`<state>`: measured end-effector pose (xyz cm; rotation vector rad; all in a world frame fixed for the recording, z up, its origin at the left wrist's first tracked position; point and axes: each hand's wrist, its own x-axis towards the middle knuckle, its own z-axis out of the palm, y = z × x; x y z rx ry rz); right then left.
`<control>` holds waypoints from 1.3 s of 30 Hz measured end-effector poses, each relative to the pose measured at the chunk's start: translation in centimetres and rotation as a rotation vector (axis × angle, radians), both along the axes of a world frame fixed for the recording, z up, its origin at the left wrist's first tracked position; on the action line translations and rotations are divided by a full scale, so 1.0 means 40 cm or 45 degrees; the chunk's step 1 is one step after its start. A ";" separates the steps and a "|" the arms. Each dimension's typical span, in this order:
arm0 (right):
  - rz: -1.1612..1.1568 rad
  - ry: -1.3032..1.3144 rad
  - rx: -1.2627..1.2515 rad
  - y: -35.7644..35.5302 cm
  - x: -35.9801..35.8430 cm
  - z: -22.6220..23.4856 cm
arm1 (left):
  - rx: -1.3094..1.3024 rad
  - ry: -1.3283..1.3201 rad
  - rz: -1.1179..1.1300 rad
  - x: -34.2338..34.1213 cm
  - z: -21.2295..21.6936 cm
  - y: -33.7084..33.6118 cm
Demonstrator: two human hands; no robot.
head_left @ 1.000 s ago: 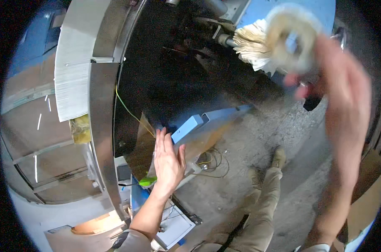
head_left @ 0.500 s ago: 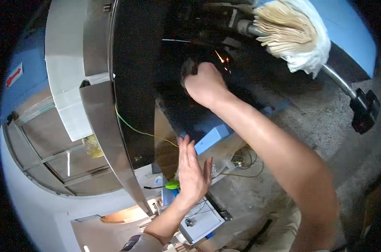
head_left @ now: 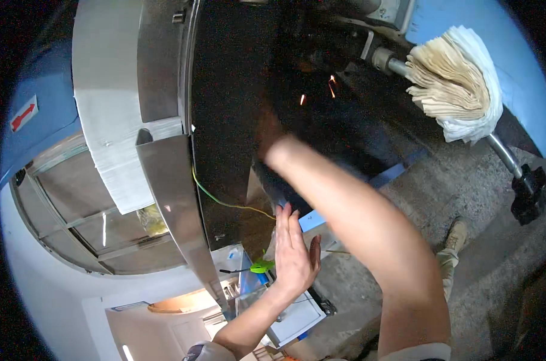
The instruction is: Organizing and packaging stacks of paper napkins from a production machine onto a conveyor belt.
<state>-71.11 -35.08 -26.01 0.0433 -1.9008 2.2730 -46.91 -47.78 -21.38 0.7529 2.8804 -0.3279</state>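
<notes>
My left hand is stretched flat with its fingers together and its thumb apart. Its fingertips lie by the end of a light blue bar, and whether they touch it cannot be made out. My right hand reaches into the dark inside of a machine-like housing. Its fingers are smeared and lost in shadow, so what they hold, if anything, is hidden. Small orange glowing spots show beyond it in the dark.
At the upper right a metal rod with a black knob carries a folded cream-and-white cloth bundle. A yellow-green wire runs along the dark panel. A long metal edge stands at left. Below are a green tool-like object and a white cabinet.
My right hand has moved down and slightly left, deeper into shadow, and is now blurred. The view has shifted, so the surroundings appear farther right. My left hand stays flat by the blue bar.
</notes>
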 end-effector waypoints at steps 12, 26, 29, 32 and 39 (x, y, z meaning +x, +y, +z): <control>0.014 0.071 0.454 0.150 0.349 -0.040 | 0.035 0.030 -0.070 0.000 -0.007 -0.023; -0.139 -0.139 -0.114 0.437 0.782 0.086 | 0.003 0.076 -0.128 -0.013 0.016 0.119; -0.341 -0.121 0.048 0.518 0.782 0.159 | 0.067 0.088 -0.142 -0.020 0.012 0.163; -0.646 -0.050 0.341 0.619 0.759 0.192 | 0.129 0.082 -0.162 -0.028 0.012 0.227; -1.084 -0.028 1.516 0.815 0.628 0.141 | 0.226 0.106 -0.240 -0.067 -0.010 0.314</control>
